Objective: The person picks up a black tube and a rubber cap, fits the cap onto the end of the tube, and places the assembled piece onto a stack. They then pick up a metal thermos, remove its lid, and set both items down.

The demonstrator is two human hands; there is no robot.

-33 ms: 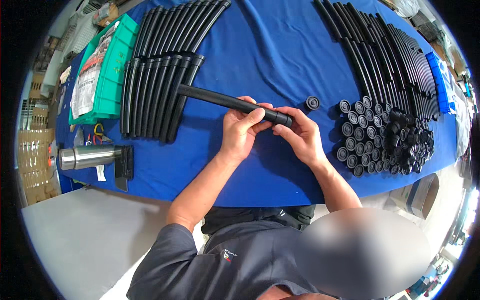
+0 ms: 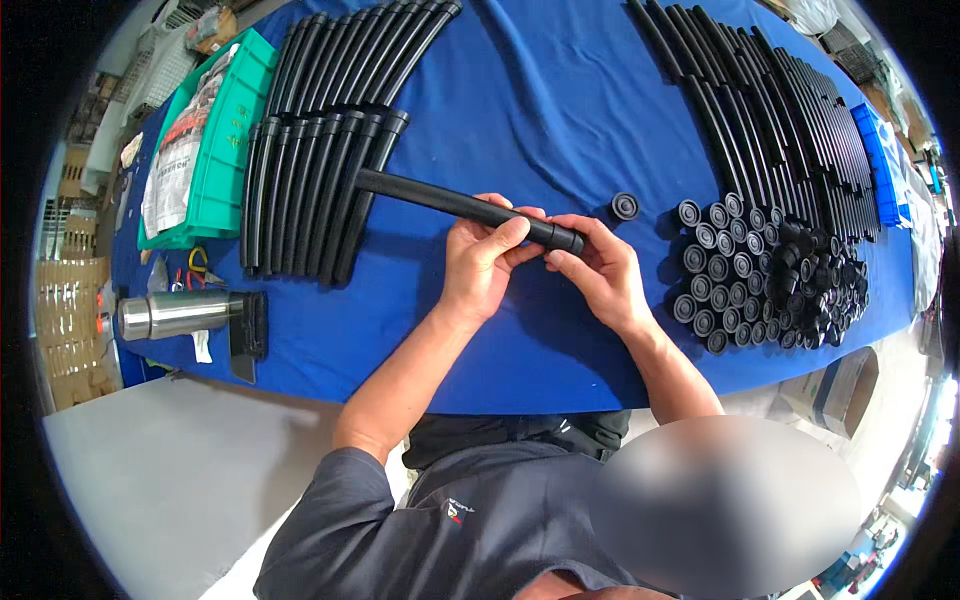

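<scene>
A black tube (image 2: 420, 192) is held slantwise over the blue cloth, its far end reaching toward the rows at left. My left hand (image 2: 478, 265) is closed round it near its right end. On that end sits a black end cap (image 2: 567, 239), pinched between the thumb and fingers of my right hand (image 2: 608, 275). How deep the cap sits on the tube I cannot tell. A single loose cap (image 2: 624, 206) lies on the cloth just beyond my right hand.
Capped tubes (image 2: 310, 200) lie in two rows at left, beside a green crate (image 2: 215, 150). A steel flask (image 2: 180, 313) and a dark phone-like slab (image 2: 243, 345) lie near the front left edge. At right are several caps (image 2: 718, 265) and bare tubes (image 2: 740, 120), with a blue bin (image 2: 880, 165) beyond.
</scene>
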